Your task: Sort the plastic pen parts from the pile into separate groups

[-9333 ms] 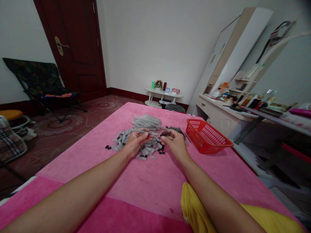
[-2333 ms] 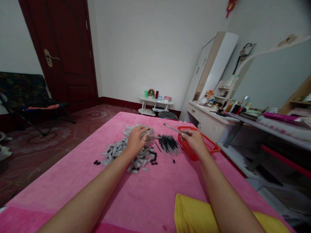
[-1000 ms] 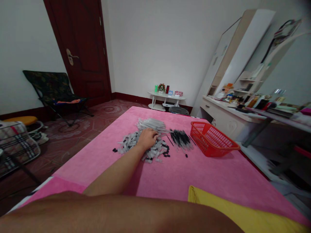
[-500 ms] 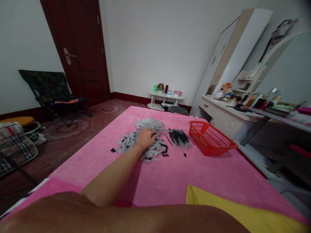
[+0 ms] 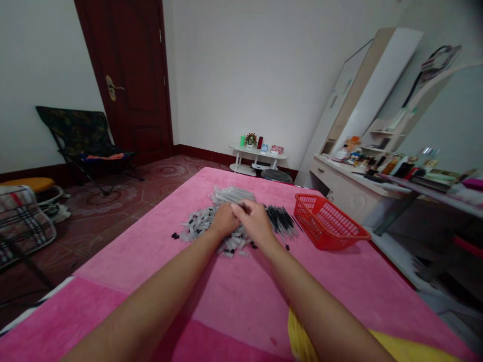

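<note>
My left hand [image 5: 225, 219] and my right hand [image 5: 257, 221] meet over the heap, fingers curled together at the tips. Whatever they pinch is hidden by the fingers. Under and around them spreads a heap of clear pen caps [image 5: 198, 222] mixed with small black pieces. Behind the hands lies a stack of clear pen barrels [image 5: 230, 195]. Dark pen refills [image 5: 281, 219] lie in a bunch just right of my right hand. One small black piece [image 5: 287, 247] sits apart in front of the refills.
A red plastic basket [image 5: 328, 226] stands at the right of the pink cloth [image 5: 241, 296]. Yellow fabric [image 5: 300, 337] lies by my right forearm. Beyond are a camouflage folding chair [image 5: 83, 130], a low white shelf [image 5: 241, 153] and a cluttered dressing table [image 5: 347, 171].
My right arm, which lay across the bottom of the view, has reached forward, bringing my right hand against my left. My left hand stays over the pen caps. The view has shifted slightly.
</note>
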`<state>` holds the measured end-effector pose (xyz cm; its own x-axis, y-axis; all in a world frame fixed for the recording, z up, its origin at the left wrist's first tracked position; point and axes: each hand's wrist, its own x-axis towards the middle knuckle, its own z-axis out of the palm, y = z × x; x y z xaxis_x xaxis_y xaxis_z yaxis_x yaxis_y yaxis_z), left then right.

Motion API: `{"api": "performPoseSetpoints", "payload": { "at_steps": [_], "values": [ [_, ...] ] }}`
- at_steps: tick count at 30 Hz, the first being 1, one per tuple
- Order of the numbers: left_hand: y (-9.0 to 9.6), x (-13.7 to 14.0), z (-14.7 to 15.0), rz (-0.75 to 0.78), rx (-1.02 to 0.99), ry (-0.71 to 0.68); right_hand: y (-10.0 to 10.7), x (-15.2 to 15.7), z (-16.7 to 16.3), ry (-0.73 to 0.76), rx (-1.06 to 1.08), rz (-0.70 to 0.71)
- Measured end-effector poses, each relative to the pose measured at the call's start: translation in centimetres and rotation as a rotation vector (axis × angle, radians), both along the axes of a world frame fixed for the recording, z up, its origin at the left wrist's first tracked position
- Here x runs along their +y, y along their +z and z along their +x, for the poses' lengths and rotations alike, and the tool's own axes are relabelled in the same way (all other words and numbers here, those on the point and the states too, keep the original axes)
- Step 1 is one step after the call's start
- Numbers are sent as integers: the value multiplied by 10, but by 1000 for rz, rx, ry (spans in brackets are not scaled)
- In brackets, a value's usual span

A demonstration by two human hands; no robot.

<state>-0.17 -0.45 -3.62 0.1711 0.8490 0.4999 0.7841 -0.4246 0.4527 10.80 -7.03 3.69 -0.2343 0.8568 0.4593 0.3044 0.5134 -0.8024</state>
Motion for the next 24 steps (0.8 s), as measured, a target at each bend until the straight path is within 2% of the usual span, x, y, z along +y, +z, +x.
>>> {"api": "performPoseSetpoints", "payload": {
  "at_steps": [2,3,6,8,13,24],
  "values": [
    [0,1,-1,13,81,-16,-23,31,32,-213,-144,28],
    [0,2,-1,19,119,-23,-35,41,44,-256,-212,24],
    [-1,4,-2,40,166,-40,-62,57,64,-264,-353,-17],
    [-2,5,-3,48,154,-65,-71,58,64,-256,-422,14],
    [-4,6,-5,70,21,-111,-74,54,51,-240,-563,117],
    [-3,7,-8,199,-270,-118,-72,51,46,-283,-674,128]
  ]
}}
